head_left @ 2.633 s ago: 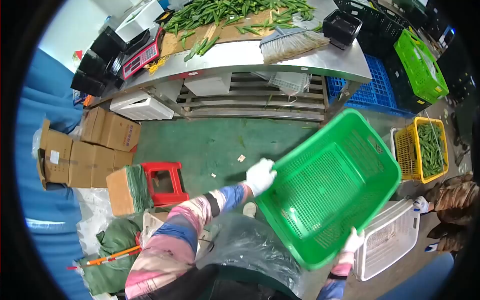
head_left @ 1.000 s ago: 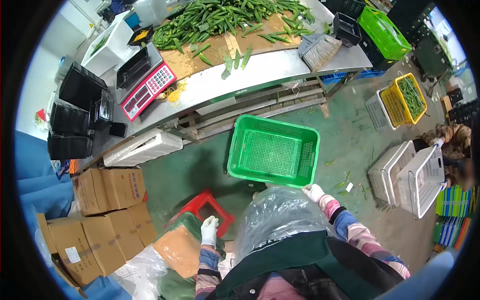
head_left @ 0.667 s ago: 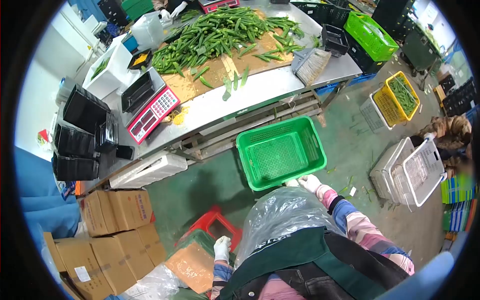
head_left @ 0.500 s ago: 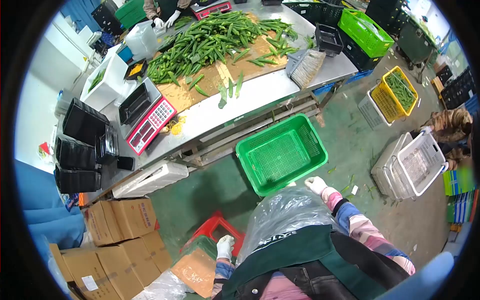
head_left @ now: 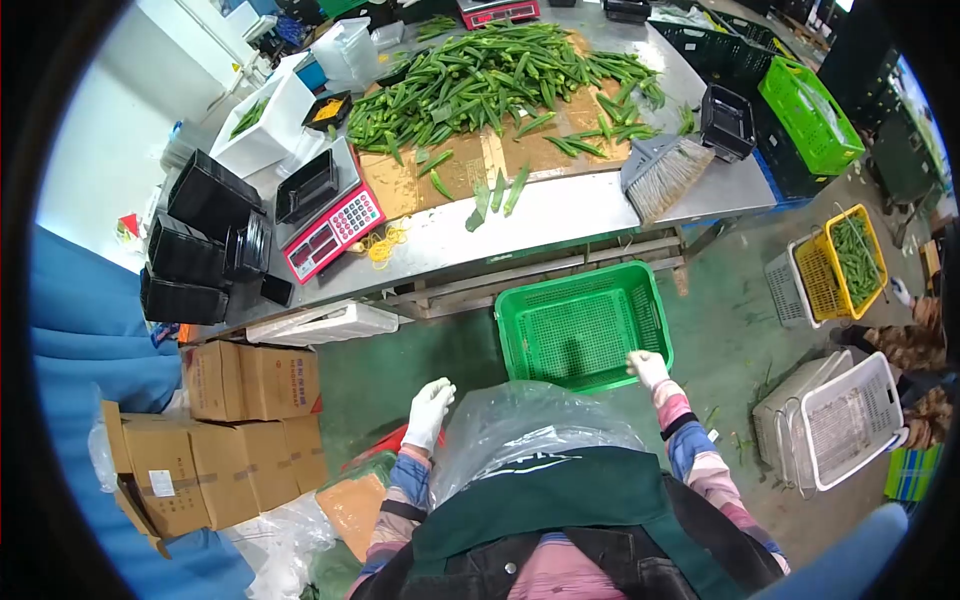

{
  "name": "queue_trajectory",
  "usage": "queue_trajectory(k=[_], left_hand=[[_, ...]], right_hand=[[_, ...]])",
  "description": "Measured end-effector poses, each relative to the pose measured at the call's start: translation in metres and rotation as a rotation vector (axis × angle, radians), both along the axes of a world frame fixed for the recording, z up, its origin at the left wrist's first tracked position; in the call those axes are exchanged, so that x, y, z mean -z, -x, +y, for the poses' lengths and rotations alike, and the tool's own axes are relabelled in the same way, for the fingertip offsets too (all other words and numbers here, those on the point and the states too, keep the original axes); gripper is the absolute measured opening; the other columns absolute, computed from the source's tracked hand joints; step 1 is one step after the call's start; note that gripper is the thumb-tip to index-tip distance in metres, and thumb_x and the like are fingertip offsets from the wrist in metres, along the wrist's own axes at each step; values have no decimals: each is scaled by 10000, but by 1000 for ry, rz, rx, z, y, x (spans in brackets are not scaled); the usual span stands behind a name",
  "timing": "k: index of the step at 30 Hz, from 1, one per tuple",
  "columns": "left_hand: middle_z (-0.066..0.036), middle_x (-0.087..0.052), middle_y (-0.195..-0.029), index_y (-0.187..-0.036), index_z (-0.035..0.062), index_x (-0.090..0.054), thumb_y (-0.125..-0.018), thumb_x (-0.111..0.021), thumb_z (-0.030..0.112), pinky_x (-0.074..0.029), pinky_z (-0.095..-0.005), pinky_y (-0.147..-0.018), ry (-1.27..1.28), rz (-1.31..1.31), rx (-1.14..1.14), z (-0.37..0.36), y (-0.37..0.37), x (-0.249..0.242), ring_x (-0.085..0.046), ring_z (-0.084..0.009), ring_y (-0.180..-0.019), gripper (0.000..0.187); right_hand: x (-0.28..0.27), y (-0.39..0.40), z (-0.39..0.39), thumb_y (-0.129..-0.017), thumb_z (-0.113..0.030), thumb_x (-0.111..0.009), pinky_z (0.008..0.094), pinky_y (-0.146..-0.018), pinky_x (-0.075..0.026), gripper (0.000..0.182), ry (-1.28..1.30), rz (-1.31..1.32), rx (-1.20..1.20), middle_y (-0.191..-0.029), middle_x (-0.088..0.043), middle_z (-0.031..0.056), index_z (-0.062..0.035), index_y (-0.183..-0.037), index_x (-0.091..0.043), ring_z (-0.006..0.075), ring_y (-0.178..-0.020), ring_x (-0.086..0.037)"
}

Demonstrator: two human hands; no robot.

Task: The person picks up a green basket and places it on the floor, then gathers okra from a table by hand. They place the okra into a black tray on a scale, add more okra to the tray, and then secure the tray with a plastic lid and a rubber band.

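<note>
My left hand [head_left: 429, 412], in a white glove, is raised beside the clear plastic apron [head_left: 540, 415] over my front. Its fingers are loosely extended and nothing shows in them. My right hand [head_left: 649, 369], gloved too, is at the near right corner of the green plastic basket [head_left: 510, 345]. Its fingers are slightly bent and apart, without a visible object; whether they touch the rim cannot be told. The basket sits on the floor before me, with no produce visible inside.
Okra [head_left: 480, 75] is heaped on the metal table [head_left: 430, 245], by a red scale [head_left: 335, 235], black trays [head_left: 185, 245] and a brush [head_left: 670, 180]. Cardboard boxes [head_left: 230, 455] and a red stool [head_left: 390, 440] are left. A person [head_left: 915, 400] is near white baskets [head_left: 850, 420] at right.
My left hand has risen and moved forward from beside the stool. My right hand has shifted slightly right against the basket. The view has turned, so the table appears farther right.
</note>
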State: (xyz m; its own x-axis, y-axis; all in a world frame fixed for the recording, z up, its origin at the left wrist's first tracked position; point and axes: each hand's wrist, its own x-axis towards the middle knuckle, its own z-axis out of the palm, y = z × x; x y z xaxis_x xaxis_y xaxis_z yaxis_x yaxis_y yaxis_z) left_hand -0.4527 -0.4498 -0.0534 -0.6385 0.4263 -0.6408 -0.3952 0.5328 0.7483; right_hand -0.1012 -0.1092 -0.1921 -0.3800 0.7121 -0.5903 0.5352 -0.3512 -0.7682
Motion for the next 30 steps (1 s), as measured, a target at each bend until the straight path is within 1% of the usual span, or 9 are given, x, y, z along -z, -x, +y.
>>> queue_trajectory(k=[8, 10, 12, 18, 19, 22, 24, 27, 30], left_hand=[[-91, -664, -1238, -1326, 34, -559, -1004, -588, 278, -490, -324, -939, -151, 7, 107, 88, 69, -65, -635, -173, -1100, 406], [-100, -658, -1257, -1345, 23, -547, -1005, -585, 270, -480, -327, -962, -178, -10, 164, 114, 94, -80, -628, -182, -1123, 422], [-101, -656, -1261, -1354, 20, -542, -1004, -585, 265, -473, -328, -973, -191, -23, 237, 137, 121, -89, -625, -179, -1128, 429], [-101, -653, -1241, -1333, -32, -544, -976, -595, 70, -473, -289, -984, -337, -62, 510, 179, 235, -59, -611, -163, -1128, 374], [-106, -654, -1239, -1327, -38, -545, -976, -593, 63, -475, -292, -986, -346, -44, 563, 187, 253, -56, -613, -170, -1131, 369], [-125, -655, -1233, -1303, -55, -557, -971, -595, 48, -479, -295, -1000, -345, -123, 583, 206, 292, -61, -618, -181, -1139, 350], [-130, -654, -1234, -1297, -54, -562, -971, -596, 50, -478, -291, -1003, -348, -113, 632, 213, 315, -61, -617, -178, -1140, 344], [-134, -653, -1229, -1294, -55, -564, -974, -587, 42, -474, -293, -1009, -378, -108, 674, 224, 333, -64, -611, -175, -1148, 336], [-131, -654, -1226, -1290, -55, -568, -972, -587, 40, -473, -291, -1011, -389, -121, 728, 233, 341, -65, -606, -172, -1156, 333]], right_hand=[[-88, 199, 44, -919, -205, -666, 255, -641, -493, 208, -129, 300, -189, -788, -691, 28, -7, -954, -721, 90, -669, -608], [-110, 253, 54, -912, -205, -671, 261, -670, -498, 197, -238, 269, -120, -776, -678, 30, -13, -920, -718, 97, -691, -604], [-97, 308, 61, -895, -223, -697, 279, -707, -506, 200, -451, 316, 23, -784, -665, 35, -25, -922, -706, 121, -724, -603], [-109, 422, 73, -830, -226, -778, 309, -765, -515, 329, -496, -45, 232, -860, -648, 52, -24, -1050, -638, 160, -799, -606], [-96, 437, 70, -814, -184, -789, 307, -764, -515, 361, -506, 67, 367, -879, -638, 60, -15, -1079, -612, 165, -810, -601], [-78, 439, 82, -824, -132, -773, 332, -785, -512, 342, -457, -79, 385, -901, -639, 77, -17, -1082, -580, 192, -826, -612], [-64, 422, 88, -875, -171, -730, 305, -773, -509, 330, -307, 15, 444, -943, -676, 74, -4, -1140, -623, 157, -846, -621], [-115, 406, 80, -955, -238, -647, 270, -716, -483, 316, -47, 110, 503, -955, -688, 48, -31, -1193, -638, 120, -824, -610], [-141, 399, 50, -969, -224, -633, 295, -714, -474, 311, 87, 632, 663, -990, -678, 59, -26, -1209, -628, 139, -819, -600]])
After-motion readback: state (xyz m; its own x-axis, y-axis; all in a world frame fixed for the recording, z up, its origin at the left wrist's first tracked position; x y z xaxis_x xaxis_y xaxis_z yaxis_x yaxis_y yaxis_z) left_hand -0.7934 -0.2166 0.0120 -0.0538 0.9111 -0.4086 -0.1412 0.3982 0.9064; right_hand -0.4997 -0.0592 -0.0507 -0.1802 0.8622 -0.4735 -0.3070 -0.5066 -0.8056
